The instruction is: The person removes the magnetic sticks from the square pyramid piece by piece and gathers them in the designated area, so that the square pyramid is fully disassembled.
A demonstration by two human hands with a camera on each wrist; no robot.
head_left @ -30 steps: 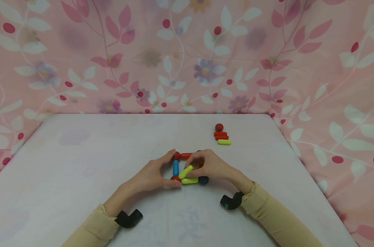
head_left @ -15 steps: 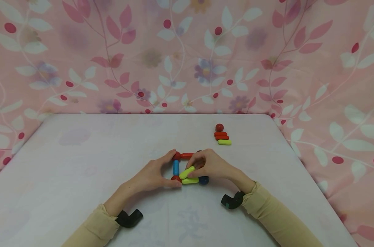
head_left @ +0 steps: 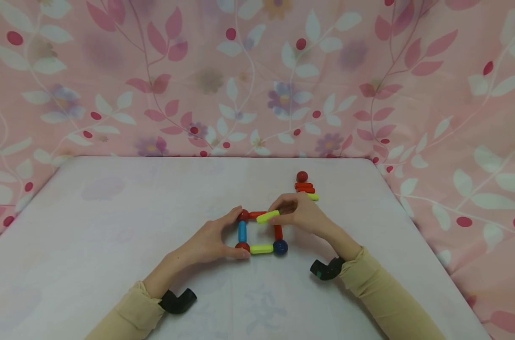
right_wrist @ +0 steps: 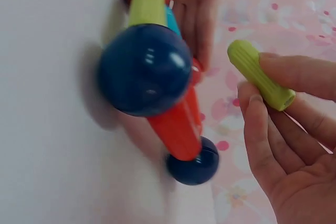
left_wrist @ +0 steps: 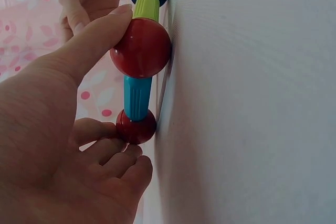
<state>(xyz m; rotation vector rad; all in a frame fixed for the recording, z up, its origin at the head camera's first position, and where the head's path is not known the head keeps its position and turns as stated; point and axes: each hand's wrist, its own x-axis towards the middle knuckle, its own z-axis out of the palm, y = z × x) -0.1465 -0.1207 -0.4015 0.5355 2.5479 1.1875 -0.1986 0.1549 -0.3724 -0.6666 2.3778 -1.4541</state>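
Note:
A square of toy magnetic rods and balls lies on the table, with a blue rod (head_left: 242,232) on its left side and a yellow-green rod (head_left: 261,249) along the front. Its right red rod (head_left: 278,232) meets a dark blue ball (head_left: 280,247). My left hand (head_left: 208,242) spans the left side, thumb at the near red ball (left_wrist: 142,48) and fingers at the far red ball (left_wrist: 136,127). Above the square's far side, my right hand (head_left: 302,215) pinches a loose yellow-green magnetic rod (right_wrist: 260,74) between thumb and fingers. The far right dark blue ball (right_wrist: 193,162) shows in the right wrist view.
Farther back on the right lie a red ball (head_left: 302,176), two red rods (head_left: 304,188) and a yellow-green rod (head_left: 313,197), partly covered by my right hand in the head view. A pale cloth (head_left: 134,198) covers the table, and a pink floral curtain (head_left: 249,85) hangs behind.
My right hand has lifted the loose yellow-green rod away from the near red ball, moving it back and to the right. My left hand has stayed in place on the square.

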